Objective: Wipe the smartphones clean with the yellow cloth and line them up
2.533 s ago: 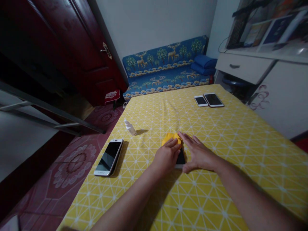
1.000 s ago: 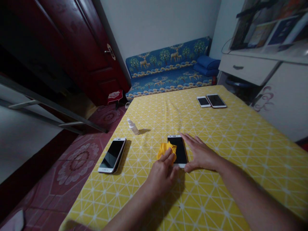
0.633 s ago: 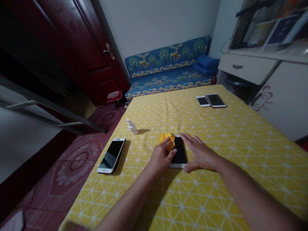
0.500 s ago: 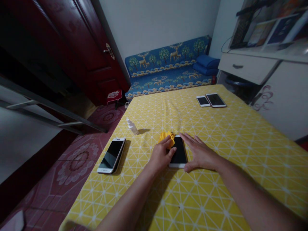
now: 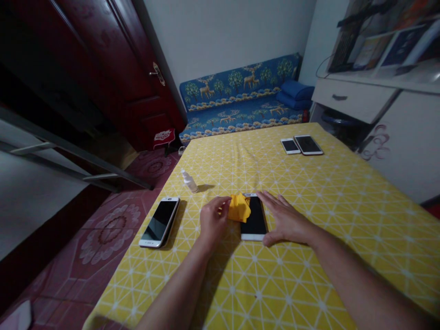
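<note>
Your left hand (image 5: 213, 219) pinches a yellow cloth (image 5: 239, 207) on a white-framed black smartphone (image 5: 254, 220); your right hand (image 5: 285, 220) lies spread against its right edge.

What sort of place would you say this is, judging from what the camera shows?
It looks like a small room in a private home, perhaps a bedroom or sitting room: there is a blue deer-patterned sofa, a dark red panelled door, and a yellow patterned tablecloth.

Between the hands, a crumpled yellow cloth (image 5: 239, 207) hides the upper left of a black-screened white smartphone (image 5: 254, 221). Both forearms run off the bottom edge. Far beyond the right hand (image 5: 287, 219), a white shelf of books (image 5: 378, 68) is cut off at the top right. Beyond the left hand (image 5: 213, 219), any label on a small white plastic bottle (image 5: 189, 182) is too small to read.
</note>
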`<move>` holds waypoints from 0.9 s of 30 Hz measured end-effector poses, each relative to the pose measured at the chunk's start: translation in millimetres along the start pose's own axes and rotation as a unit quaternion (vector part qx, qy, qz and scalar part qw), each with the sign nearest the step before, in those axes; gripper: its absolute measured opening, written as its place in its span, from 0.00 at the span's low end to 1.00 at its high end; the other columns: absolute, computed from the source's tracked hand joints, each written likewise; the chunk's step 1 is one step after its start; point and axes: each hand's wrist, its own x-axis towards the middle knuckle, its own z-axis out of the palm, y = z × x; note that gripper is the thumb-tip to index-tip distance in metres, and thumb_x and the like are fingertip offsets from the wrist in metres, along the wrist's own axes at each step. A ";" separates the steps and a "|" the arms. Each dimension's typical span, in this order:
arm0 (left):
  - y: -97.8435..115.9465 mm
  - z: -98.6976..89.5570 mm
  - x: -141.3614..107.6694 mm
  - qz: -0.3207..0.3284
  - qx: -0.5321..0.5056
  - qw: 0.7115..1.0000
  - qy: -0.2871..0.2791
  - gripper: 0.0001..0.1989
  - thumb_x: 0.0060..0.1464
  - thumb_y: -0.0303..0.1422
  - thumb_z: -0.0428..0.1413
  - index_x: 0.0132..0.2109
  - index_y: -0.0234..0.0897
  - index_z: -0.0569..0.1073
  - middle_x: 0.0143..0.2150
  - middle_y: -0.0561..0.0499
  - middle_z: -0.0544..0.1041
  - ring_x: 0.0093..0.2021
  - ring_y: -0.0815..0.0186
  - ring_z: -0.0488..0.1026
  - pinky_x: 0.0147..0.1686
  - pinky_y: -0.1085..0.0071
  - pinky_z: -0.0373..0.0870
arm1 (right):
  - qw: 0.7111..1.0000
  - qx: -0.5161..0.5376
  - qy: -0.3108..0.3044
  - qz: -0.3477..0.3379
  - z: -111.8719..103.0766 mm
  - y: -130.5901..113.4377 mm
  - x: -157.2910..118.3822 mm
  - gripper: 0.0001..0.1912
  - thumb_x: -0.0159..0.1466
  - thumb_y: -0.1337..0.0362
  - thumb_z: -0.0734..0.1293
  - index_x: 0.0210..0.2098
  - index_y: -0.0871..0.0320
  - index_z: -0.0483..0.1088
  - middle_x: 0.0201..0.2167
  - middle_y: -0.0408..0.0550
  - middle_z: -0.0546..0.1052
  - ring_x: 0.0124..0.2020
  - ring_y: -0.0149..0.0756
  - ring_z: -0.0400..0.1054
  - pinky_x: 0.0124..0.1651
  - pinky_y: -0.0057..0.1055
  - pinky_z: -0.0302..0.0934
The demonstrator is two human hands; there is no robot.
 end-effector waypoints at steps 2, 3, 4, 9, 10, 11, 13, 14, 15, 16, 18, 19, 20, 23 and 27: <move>-12.6 -5.6 14.2 -0.041 0.064 0.996 0.050 0.10 0.61 0.32 0.53 0.42 0.37 0.79 0.41 0.47 0.82 0.37 0.63 0.78 0.38 0.68 0.74 | 1.000 -0.001 -0.002 0.000 -1.0 -0.7 0.0 0.75 0.41 0.39 0.78 0.75 0.55 0.35 0.75 0.60 0.43 0.74 0.58 0.35 0.73 0.59 0.30; -19.0 -8.5 21.2 -0.068 0.101 0.991 0.058 0.09 0.59 0.30 0.54 0.43 0.37 0.79 0.40 0.47 0.82 0.35 0.64 0.77 0.39 0.68 0.73 | 1.000 -0.002 -0.002 -0.001 -1.3 -0.8 0.0 0.75 0.40 0.39 0.78 0.75 0.54 0.35 0.75 0.59 0.43 0.74 0.59 0.35 0.73 0.59 0.30; -24.8 -11.1 27.8 -0.096 0.133 0.985 0.053 0.09 0.57 0.28 0.55 0.44 0.36 0.78 0.41 0.47 0.81 0.35 0.64 0.77 0.40 0.68 0.73 | 1.000 -0.002 -0.003 -0.004 -1.5 -0.8 0.1 0.75 0.40 0.39 0.78 0.75 0.54 0.34 0.75 0.59 0.44 0.74 0.59 0.35 0.73 0.60 0.30; -39.1 -16.8 47.2 -0.157 0.191 0.969 -0.028 0.07 0.55 0.29 0.59 0.41 0.38 0.80 0.39 0.47 0.82 0.39 0.60 0.79 0.41 0.68 0.72 | 1.000 -0.005 -0.003 -0.012 -1.2 0.7 0.5 0.74 0.41 0.39 0.77 0.75 0.51 0.35 0.75 0.56 0.44 0.74 0.60 0.36 0.72 0.61 0.30; -39.2 -16.6 48.9 -0.162 0.195 0.967 -0.032 0.07 0.55 0.30 0.59 0.41 0.39 0.81 0.39 0.47 0.83 0.40 0.59 0.79 0.41 0.68 0.72 | 1.000 -0.006 -0.003 -0.012 -1.2 0.6 0.5 0.74 0.41 0.39 0.77 0.75 0.51 0.35 0.75 0.56 0.44 0.74 0.60 0.36 0.72 0.61 0.30; -38.7 -16.3 50.4 -0.169 0.201 0.965 -0.032 0.07 0.55 0.31 0.60 0.41 0.40 0.81 0.39 0.47 0.83 0.41 0.58 0.79 0.41 0.67 0.72 | 1.000 -0.006 -0.003 -0.011 -1.4 0.3 0.5 0.73 0.41 0.38 0.77 0.75 0.51 0.36 0.75 0.56 0.44 0.74 0.60 0.36 0.72 0.60 0.30; -37.3 -15.8 53.0 -0.183 0.214 0.959 -0.033 0.07 0.55 0.33 0.60 0.41 0.41 0.82 0.41 0.46 0.83 0.43 0.56 0.79 0.42 0.66 0.72 | 1.000 -0.008 -0.006 -0.005 -1.8 -0.6 0.4 0.74 0.41 0.39 0.77 0.75 0.51 0.36 0.75 0.57 0.44 0.74 0.60 0.36 0.72 0.60 0.30; -36.6 -15.7 54.3 -0.189 0.219 0.957 -0.035 0.08 0.55 0.34 0.61 0.41 0.41 0.82 0.41 0.46 0.83 0.43 0.55 0.79 0.42 0.66 0.72 | 1.000 -0.009 -0.008 -0.002 -2.0 -1.1 0.3 0.74 0.41 0.39 0.77 0.75 0.52 0.36 0.75 0.57 0.44 0.74 0.59 0.35 0.72 0.60 0.30; -36.0 -15.7 55.4 -0.193 0.223 0.955 -0.037 0.08 0.55 0.34 0.61 0.41 0.41 0.82 0.41 0.46 0.83 0.43 0.55 0.79 0.42 0.65 0.72 | 1.000 -0.010 -0.010 0.002 -2.2 -1.4 0.3 0.74 0.40 0.39 0.77 0.75 0.52 0.36 0.75 0.57 0.44 0.74 0.59 0.35 0.72 0.60 0.30; -35.6 -15.7 56.4 -0.194 0.226 0.954 -0.038 0.07 0.55 0.34 0.61 0.41 0.41 0.82 0.41 0.46 0.83 0.44 0.54 0.79 0.43 0.65 0.72 | 1.000 -0.012 -0.012 0.005 -2.2 -1.6 0.3 0.74 0.40 0.39 0.77 0.75 0.53 0.36 0.75 0.57 0.43 0.74 0.58 0.35 0.73 0.59 0.30; -35.3 -15.6 57.3 -0.195 0.229 0.953 -0.038 0.07 0.56 0.35 0.60 0.40 0.42 0.82 0.41 0.46 0.83 0.44 0.54 0.79 0.43 0.65 0.71 | 1.000 -0.012 -0.013 0.005 -2.0 -1.4 0.3 0.75 0.40 0.38 0.77 0.75 0.54 0.36 0.75 0.57 0.43 0.74 0.57 0.34 0.73 0.58 0.30; -35.4 -15.3 57.2 -0.195 0.230 0.953 -0.037 0.07 0.56 0.35 0.60 0.39 0.42 0.82 0.40 0.45 0.83 0.44 0.54 0.79 0.43 0.64 0.71 | 1.000 -0.011 -0.013 0.003 -1.8 -1.1 0.3 0.75 0.40 0.38 0.77 0.75 0.54 0.36 0.75 0.57 0.43 0.74 0.57 0.34 0.73 0.58 0.29; -35.6 -14.9 56.8 -0.195 0.230 0.953 -0.035 0.07 0.56 0.35 0.60 0.38 0.42 0.82 0.40 0.45 0.83 0.44 0.53 0.79 0.43 0.64 0.71 | 1.000 -0.009 -0.011 0.001 -1.6 -0.8 0.3 0.75 0.40 0.38 0.77 0.75 0.54 0.36 0.75 0.57 0.43 0.74 0.57 0.34 0.73 0.58 0.29; -37.0 -13.0 54.3 -0.192 0.218 0.957 -0.025 0.06 0.56 0.34 0.59 0.36 0.42 0.81 0.39 0.45 0.82 0.44 0.53 0.79 0.43 0.64 0.71 | 1.000 -0.006 -0.006 -0.006 -1.0 0.2 0.3 0.75 0.40 0.38 0.77 0.75 0.53 0.36 0.75 0.57 0.43 0.74 0.59 0.35 0.72 0.60 0.30; -41.6 -12.4 49.6 -0.183 0.165 0.969 -0.009 0.05 0.56 0.31 0.57 0.33 0.40 0.78 0.37 0.47 0.80 0.42 0.56 0.77 0.42 0.66 0.69 | 1.000 -0.004 -0.003 -0.007 -0.5 0.7 0.5 0.74 0.41 0.38 0.77 0.75 0.51 0.36 0.75 0.56 0.44 0.74 0.60 0.36 0.72 0.61 0.30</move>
